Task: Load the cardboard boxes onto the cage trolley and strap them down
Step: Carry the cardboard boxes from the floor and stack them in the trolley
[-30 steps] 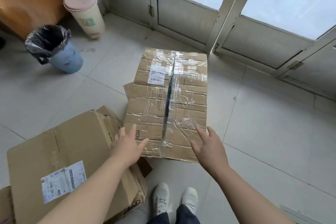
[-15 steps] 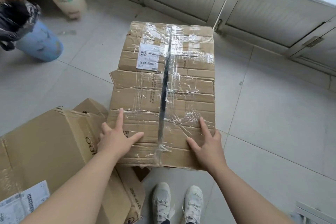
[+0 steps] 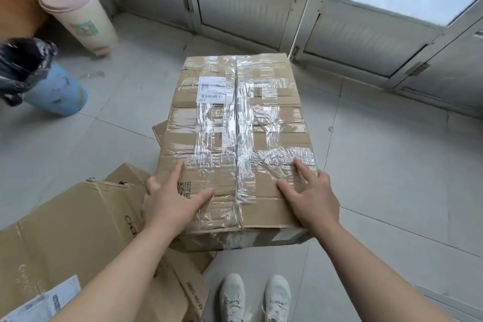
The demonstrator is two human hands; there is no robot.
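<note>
A taped cardboard box (image 3: 271, 123) with a white shipping label lies on the tiled floor in front of me. My left hand (image 3: 171, 200) rests flat on its near left corner, fingers spread. My right hand (image 3: 312, 197) rests flat on its near right part, fingers spread too. Neither hand grips the box's edges. A second cardboard box (image 3: 75, 238), open and crumpled, lies at the lower left and touches the taped box. No cage trolley or strap is in view.
A blue bin (image 3: 56, 89) with a black liner and a cream bin (image 3: 81, 14) with a pink lid stand at the far left. Metal-framed glass doors (image 3: 298, 8) run along the back. My white shoes (image 3: 254, 298) are just below the box.
Both hands moved forward from the air above the box's near edge and now lie flat on its top. My view has come closer to the box.
</note>
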